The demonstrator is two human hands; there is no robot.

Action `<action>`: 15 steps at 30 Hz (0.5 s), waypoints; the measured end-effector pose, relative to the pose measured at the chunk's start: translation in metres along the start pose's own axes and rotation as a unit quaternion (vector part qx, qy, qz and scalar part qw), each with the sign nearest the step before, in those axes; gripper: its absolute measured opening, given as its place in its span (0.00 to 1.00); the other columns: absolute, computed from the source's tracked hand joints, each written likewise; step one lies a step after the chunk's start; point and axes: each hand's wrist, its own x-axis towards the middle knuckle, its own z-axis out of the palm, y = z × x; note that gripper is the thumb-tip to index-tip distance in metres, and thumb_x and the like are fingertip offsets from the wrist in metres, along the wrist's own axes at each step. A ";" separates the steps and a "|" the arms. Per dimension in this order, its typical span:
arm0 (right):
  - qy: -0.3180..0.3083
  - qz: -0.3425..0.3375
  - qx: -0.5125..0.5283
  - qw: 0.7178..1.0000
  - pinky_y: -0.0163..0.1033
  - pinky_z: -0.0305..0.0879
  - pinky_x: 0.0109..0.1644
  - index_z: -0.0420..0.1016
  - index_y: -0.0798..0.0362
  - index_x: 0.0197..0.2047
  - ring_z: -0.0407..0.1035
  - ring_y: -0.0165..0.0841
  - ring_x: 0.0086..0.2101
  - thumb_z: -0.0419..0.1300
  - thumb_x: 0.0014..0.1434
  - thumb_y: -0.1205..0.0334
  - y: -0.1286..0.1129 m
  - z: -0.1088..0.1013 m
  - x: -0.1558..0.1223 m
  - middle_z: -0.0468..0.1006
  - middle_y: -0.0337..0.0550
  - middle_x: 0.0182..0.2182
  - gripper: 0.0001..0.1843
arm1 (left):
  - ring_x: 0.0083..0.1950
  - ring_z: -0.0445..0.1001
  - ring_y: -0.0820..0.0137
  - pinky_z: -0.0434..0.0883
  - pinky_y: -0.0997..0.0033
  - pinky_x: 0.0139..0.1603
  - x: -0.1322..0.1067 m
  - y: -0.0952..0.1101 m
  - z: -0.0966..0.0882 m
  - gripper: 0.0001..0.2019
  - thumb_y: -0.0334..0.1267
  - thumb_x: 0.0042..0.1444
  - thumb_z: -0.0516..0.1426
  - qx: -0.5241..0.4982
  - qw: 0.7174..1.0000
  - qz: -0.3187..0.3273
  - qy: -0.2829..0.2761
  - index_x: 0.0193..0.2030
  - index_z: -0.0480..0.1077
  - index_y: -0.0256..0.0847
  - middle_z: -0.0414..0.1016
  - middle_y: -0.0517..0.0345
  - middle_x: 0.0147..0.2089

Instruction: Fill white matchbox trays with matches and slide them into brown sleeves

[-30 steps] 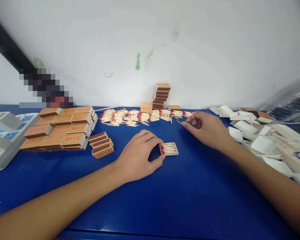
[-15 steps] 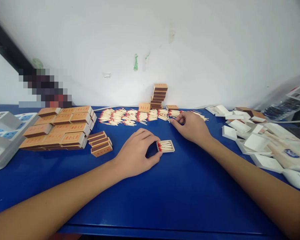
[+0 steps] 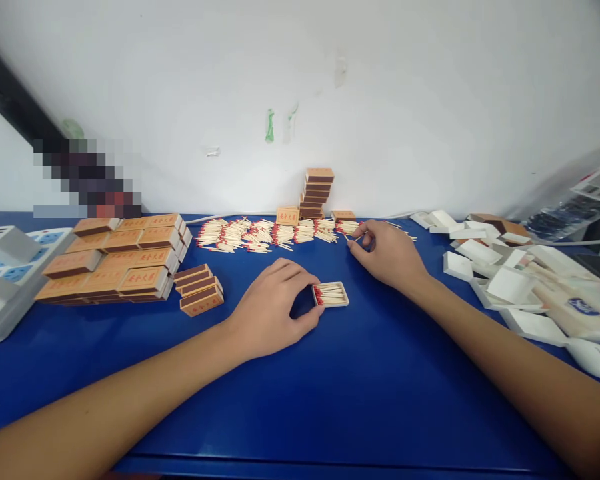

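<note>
Tipping is posing the chief risk for the open matchbox tray (image 3: 347,295), which is lying on the desk (image 3: 340,400) between 2 bare hands, its red-headed matches pointing left; likely cause: too hard a squeeze or a sideways tug at its left end. Risk 2: scattering of the loose matches (image 3: 257,235), which are lying in a long heap at the far side, should the right fingers be brushing them carelessly. Risk 3: toppling of the matchbox stack (image 3: 316,190), whose boxes are sitting out of line just behind; likely cause: a knock through the heap.

Pose, left hand (image 3: 275,310): forearm is slanting from near left; thumb and index finger are pinching the tray's left end. Pose, right hand (image 3: 390,253): forearm is slanting from near right; thumb and index fingertips are almost meeting at the heap's near edge; whether they are gripping a match, cannot tell.
</note>
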 end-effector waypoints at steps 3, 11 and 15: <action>-0.015 -0.006 -0.007 1.000 0.44 0.61 0.38 0.79 0.49 0.39 0.73 0.41 0.37 0.62 0.64 0.55 0.001 -0.002 -0.001 0.81 0.45 0.36 0.08 | 0.56 0.75 0.55 0.74 0.49 0.61 0.000 0.001 -0.001 0.10 0.37 0.66 0.64 0.001 1.000 -0.002 -0.002 0.52 0.77 0.42 0.81 0.50 0.51; -0.023 0.005 0.019 1.000 0.46 0.64 0.38 0.76 0.49 0.35 0.72 0.40 0.34 0.65 0.63 0.50 0.013 -0.007 -0.005 0.82 0.47 0.37 0.12 | 0.57 0.75 0.54 0.74 0.49 0.62 -0.001 0.003 -0.001 0.08 0.37 0.66 0.63 0.005 1.000 -0.006 -0.005 0.51 0.77 0.42 0.81 0.50 0.51; -0.009 0.055 0.009 0.998 0.46 0.64 0.38 0.74 0.48 0.36 0.75 0.44 0.36 0.68 0.60 0.44 0.014 -0.009 -0.005 0.83 0.48 0.38 0.17 | 0.57 0.75 0.55 0.74 0.49 0.62 0.000 0.002 -0.001 0.09 0.37 0.67 0.63 0.003 1.000 -0.005 -0.007 0.52 0.77 0.41 0.81 0.49 0.51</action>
